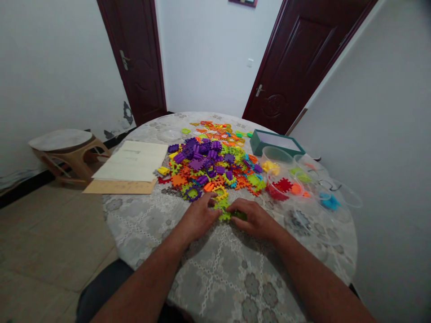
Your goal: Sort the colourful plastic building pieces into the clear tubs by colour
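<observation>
Two bare hands meet near the middle of a round table covered with a grey floral tablecloth (pixel 218 269), holding a small cluster of lime-green interlocking pieces (pixel 222 210) between them. At the left side of the cluster, the left hand (pixel 199 211) rests its thumb on the edge, its fingers bent and set a little apart from the thumb; the right hand (pixel 252 217) has its forefinger and thumb close together on the opposite side. A yellow square frame piece (pixel 221 193) lies just beyond, at the near edge of a big heap of notched plastic pieces (pixel 198 163), purple on top, with lime green, orange, red and blue among them. Farther back spreads a flatter scatter of mostly orange pieces (pixel 218 131). To the heap's left, a cream sheet of paper (pixel 129 159) overlaps a tan sheet (pixel 117 187). On the right stands a dark green open box (pixel 260 144), and nearer are clear plastic tubs with yellow pieces (pixel 271 168), red pieces (pixel 281 185) and blue pieces (pixel 329 202) inside, plus grey pieces (pixel 299 222) closer to the right forearm. Beyond the table are two dark red doors (pixel 143 58), and a wooden stool (pixel 76 159) stands at the left
</observation>
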Demonstrator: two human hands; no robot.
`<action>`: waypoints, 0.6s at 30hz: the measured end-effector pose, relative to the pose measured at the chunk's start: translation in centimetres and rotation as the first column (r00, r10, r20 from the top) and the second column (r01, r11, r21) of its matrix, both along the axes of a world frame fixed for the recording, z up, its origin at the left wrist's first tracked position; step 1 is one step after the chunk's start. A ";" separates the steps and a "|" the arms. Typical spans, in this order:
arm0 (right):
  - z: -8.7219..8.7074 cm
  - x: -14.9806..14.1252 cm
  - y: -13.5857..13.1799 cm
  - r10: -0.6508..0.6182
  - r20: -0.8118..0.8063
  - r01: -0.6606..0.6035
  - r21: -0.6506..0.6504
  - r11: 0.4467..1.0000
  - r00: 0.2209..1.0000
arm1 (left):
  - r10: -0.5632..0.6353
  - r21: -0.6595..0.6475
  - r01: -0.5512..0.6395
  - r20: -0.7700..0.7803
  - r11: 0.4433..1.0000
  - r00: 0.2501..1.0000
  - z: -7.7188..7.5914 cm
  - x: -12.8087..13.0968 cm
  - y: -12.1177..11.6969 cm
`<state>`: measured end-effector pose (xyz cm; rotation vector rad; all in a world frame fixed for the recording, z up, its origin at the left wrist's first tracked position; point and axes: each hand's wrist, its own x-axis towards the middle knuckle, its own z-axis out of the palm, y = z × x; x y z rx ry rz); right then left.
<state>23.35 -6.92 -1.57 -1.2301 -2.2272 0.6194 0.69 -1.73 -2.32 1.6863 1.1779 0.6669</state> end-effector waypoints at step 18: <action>-1.8 -1.2 1.0 -0.482 -0.435 0.402 -0.268 0.875 0.760 | 0.078 -0.152 -0.067 0.069 0.986 0.995 1.2 0.0 -0.1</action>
